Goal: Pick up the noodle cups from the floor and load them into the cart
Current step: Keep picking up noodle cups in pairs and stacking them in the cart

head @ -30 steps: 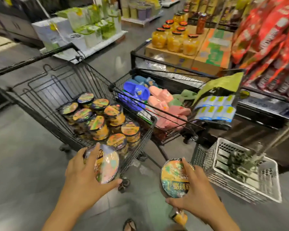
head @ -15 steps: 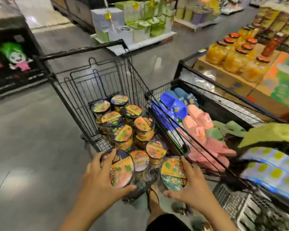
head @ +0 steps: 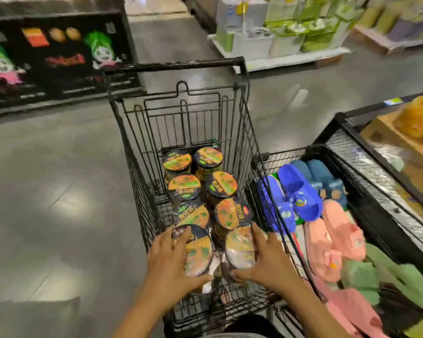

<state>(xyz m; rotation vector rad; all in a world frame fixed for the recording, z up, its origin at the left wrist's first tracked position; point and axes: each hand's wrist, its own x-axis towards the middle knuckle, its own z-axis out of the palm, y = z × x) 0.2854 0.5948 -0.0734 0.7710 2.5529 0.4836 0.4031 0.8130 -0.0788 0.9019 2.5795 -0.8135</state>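
Note:
A black wire shopping cart [head: 188, 123] stands in front of me, holding several round noodle cups [head: 184, 187] with orange and green lids. My left hand [head: 167, 267] grips one noodle cup [head: 197, 254] at the near end of the cart basket, lid tilted toward me. My right hand [head: 266, 258] grips a second noodle cup [head: 241, 247] beside it, just right of the first. Both held cups are inside the cart's rim, close to the cups lying there.
A second black cart [head: 352, 191] on the right touches the first and holds blue slippers [head: 296, 191], pink slippers [head: 337, 237] and green ones. A box of orange jars [head: 418, 120] is at far right. Grey floor [head: 59, 191] lies left; display pallets stand behind.
Both hands have carried their cups forward and down from the cart's near corner into the basket. The view has swung left, so the cart now sits centred.

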